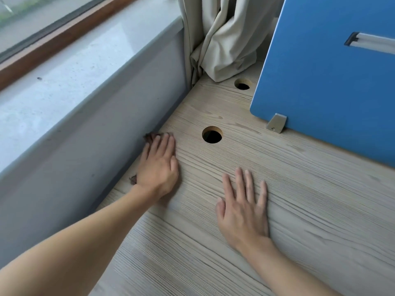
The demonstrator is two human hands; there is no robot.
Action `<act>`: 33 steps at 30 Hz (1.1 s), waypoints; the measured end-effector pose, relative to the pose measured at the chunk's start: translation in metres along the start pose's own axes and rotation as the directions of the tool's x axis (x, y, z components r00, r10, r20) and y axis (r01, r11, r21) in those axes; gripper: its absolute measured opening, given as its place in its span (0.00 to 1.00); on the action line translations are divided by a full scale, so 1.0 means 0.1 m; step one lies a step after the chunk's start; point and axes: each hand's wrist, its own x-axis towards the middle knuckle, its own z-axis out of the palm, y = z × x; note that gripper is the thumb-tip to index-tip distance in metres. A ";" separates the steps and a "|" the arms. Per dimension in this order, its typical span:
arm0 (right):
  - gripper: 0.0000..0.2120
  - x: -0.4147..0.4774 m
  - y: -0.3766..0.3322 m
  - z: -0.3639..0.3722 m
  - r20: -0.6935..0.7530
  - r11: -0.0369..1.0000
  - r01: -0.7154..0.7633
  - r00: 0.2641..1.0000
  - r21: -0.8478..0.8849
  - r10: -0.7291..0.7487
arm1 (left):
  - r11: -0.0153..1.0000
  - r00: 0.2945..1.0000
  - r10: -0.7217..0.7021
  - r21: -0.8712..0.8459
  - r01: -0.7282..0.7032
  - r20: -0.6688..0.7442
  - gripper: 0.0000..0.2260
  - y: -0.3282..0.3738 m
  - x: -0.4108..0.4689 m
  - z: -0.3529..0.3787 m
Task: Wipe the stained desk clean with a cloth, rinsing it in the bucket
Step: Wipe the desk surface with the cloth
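Note:
My left hand (159, 165) lies flat on a dark brown cloth (149, 137), pressing it onto the pale wood-grain desk (299, 210) right against the grey wall under the windowsill. Only the cloth's edges show, past my fingertips and beside my wrist. My right hand (243, 208) rests palm down on the bare desk with fingers spread, holding nothing. No bucket is in view. I cannot make out any stain on the desk.
Two round cable holes pierce the desk, one (212, 135) just right of my left hand and one (242, 84) farther back. A blue divider panel (331, 71) stands on a metal bracket (276, 122) at the right. A beige curtain (224, 39) hangs in the corner.

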 end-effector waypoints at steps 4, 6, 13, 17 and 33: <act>0.31 0.03 -0.02 0.01 0.005 0.999 -0.026 1.000 -0.021 0.026 | 0.951 0.946 0.308 -0.032 -0.306 0.104 0.29 0.05 -0.35 0.02; 0.31 0.02 -0.02 0.01 -0.008 0.999 -0.021 1.000 -0.027 0.021 | 0.953 0.949 0.303 -0.051 -0.299 0.091 0.29 0.00 -0.19 0.02; 0.32 0.04 -0.01 0.03 -0.007 0.998 -0.025 1.000 -0.060 0.024 | 0.921 0.918 0.390 -0.031 -0.388 0.074 0.29 0.25 -0.34 0.08; 0.31 0.03 -0.01 0.03 -0.008 0.998 -0.019 1.000 -0.058 0.019 | 0.950 0.950 0.309 -0.066 -0.306 0.042 0.28 -0.04 -0.20 0.05; 0.30 0.03 -0.01 0.06 -0.004 0.998 -0.022 1.000 -0.056 0.022 | 1.000 1.000 -0.002 -0.006 0.002 0.005 0.30 -0.07 -0.53 0.03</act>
